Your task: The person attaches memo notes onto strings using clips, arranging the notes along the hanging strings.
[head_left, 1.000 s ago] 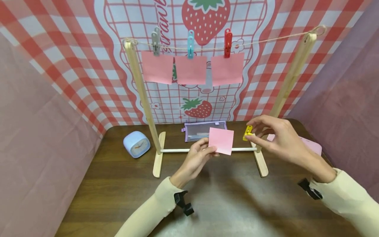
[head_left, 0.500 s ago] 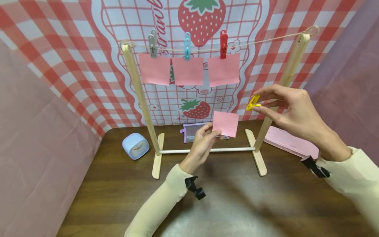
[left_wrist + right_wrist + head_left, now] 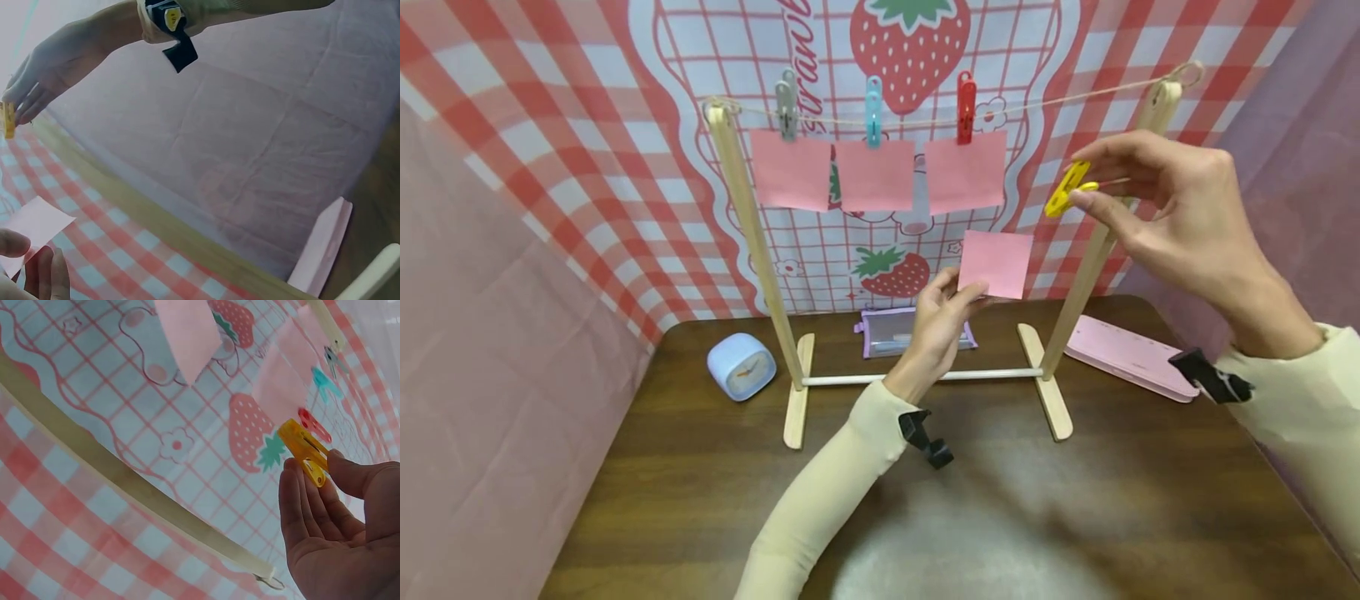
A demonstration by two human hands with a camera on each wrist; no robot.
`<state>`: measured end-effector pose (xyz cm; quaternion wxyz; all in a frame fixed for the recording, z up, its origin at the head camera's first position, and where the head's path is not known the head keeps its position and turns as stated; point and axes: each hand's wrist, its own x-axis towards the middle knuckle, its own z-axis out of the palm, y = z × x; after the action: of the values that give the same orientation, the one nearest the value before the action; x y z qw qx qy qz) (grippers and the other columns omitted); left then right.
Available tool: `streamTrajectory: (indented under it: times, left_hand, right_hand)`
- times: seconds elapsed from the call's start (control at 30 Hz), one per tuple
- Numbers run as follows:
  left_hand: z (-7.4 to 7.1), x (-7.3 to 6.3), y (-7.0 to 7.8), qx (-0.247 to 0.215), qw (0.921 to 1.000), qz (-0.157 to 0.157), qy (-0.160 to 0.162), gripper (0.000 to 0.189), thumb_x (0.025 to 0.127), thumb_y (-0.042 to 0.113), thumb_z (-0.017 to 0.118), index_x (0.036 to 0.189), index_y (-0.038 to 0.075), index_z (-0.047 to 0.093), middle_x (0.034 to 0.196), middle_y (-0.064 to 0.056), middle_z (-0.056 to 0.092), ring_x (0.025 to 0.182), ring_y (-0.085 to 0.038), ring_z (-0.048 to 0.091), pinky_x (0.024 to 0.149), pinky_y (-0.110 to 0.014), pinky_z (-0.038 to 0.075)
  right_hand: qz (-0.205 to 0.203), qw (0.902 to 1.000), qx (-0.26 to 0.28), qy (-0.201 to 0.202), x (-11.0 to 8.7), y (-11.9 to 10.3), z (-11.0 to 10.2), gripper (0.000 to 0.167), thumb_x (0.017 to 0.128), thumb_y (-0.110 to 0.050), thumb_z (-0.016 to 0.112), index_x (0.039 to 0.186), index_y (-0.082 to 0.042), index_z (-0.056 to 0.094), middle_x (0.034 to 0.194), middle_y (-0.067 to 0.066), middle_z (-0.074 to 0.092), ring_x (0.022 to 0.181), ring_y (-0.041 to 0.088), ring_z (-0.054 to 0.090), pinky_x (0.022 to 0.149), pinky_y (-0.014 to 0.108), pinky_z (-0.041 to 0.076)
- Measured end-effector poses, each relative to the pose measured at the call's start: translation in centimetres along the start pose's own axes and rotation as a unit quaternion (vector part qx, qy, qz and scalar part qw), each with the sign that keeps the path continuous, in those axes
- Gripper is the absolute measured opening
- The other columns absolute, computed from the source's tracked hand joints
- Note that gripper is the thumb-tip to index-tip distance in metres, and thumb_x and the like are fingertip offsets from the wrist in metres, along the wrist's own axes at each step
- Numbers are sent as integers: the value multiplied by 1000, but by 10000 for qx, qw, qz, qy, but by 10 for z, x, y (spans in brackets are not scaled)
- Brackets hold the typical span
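Observation:
My left hand pinches a square pink paper note by its lower left corner, below the line and right of centre. Higher up, in front of the right post, my right hand pinches a yellow clothespin between thumb and fingers. The right wrist view shows that yellow clothespin close up. On the string hang three pink notes, held by a grey clothespin, a light blue clothespin and a red clothespin. The held note is apart from the string.
The string runs between two wooden posts joined low down by a white rod. A blue clock stands left, a mesh pencil pouch lies behind the rod, and a pink case is right. Checked cloth hangs behind.
Both hands have risen from near the tabletop and shifted right, carrying the note and the yellow clothespin. The pink case has come into fuller view. The hanging notes stay on the string.

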<state>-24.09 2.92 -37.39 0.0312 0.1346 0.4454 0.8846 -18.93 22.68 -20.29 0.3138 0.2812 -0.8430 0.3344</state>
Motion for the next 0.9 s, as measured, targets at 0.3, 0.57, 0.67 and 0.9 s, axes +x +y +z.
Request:
streamTrajectory:
  times: [0.3, 0.57, 0.67, 0.9]
  left_hand:
    - [35, 14, 7, -482, 9984, 310, 8, 35, 97, -11, 58, 132, -11, 55, 105, 0, 64, 93, -11, 67, 100, -33, 60]
    - [60, 24, 11, -1091, 9929, 476, -57, 26, 97, -12, 55, 112, 8, 62, 99, 1, 64, 82, -8, 67, 85, -24, 59]
    - [67, 27, 13, -1183, 9913, 580, -49, 26, 97, -13, 54, 117, 2, 62, 99, 1, 65, 82, -9, 68, 81, -22, 59]
    - [78, 32, 14, -1302, 9894, 649, -8, 31, 96, -14, 56, 126, -8, 58, 101, 0, 67, 82, -9, 69, 80, -22, 61]
  right_hand:
    - [-53, 9989, 178, 439, 27, -9, -9, 30, 90, 6, 73, 120, 6, 71, 101, -21, 70, 92, -2, 68, 89, 7, 54]
    - [-31, 9973, 87, 724, 45, -15, -15, 27, 92, 0, 71, 119, 3, 72, 97, -25, 69, 89, -7, 68, 90, 7, 55]
    - [2, 9967, 97, 809, 52, -16, -16, 25, 92, -1, 71, 117, 1, 73, 95, -25, 69, 87, -5, 68, 89, 7, 54]
    - [167, 9941, 344, 1018, 68, -20, -18, 19, 92, -2, 73, 111, -5, 76, 91, -21, 70, 83, 0, 67, 83, 7, 54]
